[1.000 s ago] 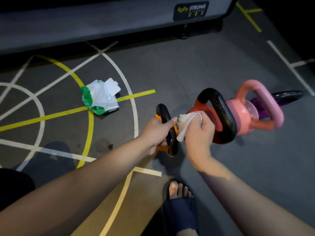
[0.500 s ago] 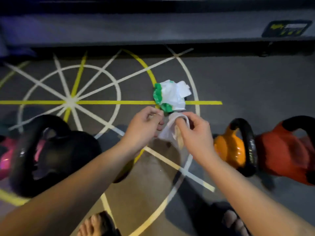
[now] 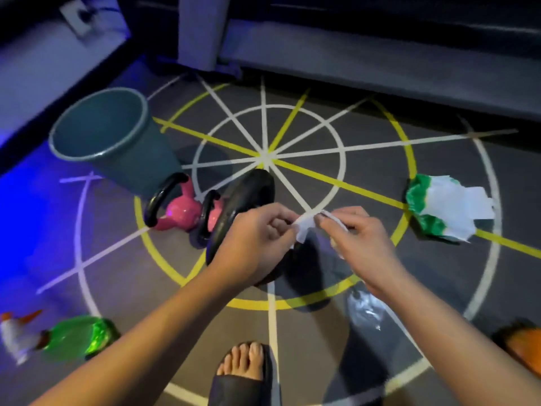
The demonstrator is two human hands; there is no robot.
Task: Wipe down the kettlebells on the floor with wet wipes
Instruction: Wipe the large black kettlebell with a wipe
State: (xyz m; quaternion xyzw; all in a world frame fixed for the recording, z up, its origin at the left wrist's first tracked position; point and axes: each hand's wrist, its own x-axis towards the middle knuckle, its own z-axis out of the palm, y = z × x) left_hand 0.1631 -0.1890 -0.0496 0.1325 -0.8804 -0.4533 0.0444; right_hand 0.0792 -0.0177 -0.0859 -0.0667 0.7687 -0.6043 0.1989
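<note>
Both my hands hold a small white wet wipe (image 3: pixel 303 228) in front of me, above the floor. My left hand (image 3: pixel 257 238) pinches its left side and my right hand (image 3: pixel 355 238) pinches its right side. Just behind my left hand stands a large black kettlebell (image 3: pixel 248 197), partly hidden by that hand. Two pink kettlebells with black handles (image 3: pixel 178 210) stand to its left. The green and white wet wipe pack (image 3: pixel 442 209) lies on the floor at the right. An orange kettlebell (image 3: pixel 524 350) shows at the lower right edge.
A teal bin (image 3: pixel 108 136) stands at the left behind the pink kettlebells. A green spray bottle (image 3: pixel 76 336) lies at the lower left. Grey equipment frames (image 3: pixel 380 60) run along the back. My sandalled foot (image 3: pixel 244 373) is at the bottom centre. The floor bears white and yellow circle lines.
My view swung left from the orange and red kettlebells to the black and pink ones and the bin. My left hand left the orange kettlebell's handle and now holds the wipe with the right.
</note>
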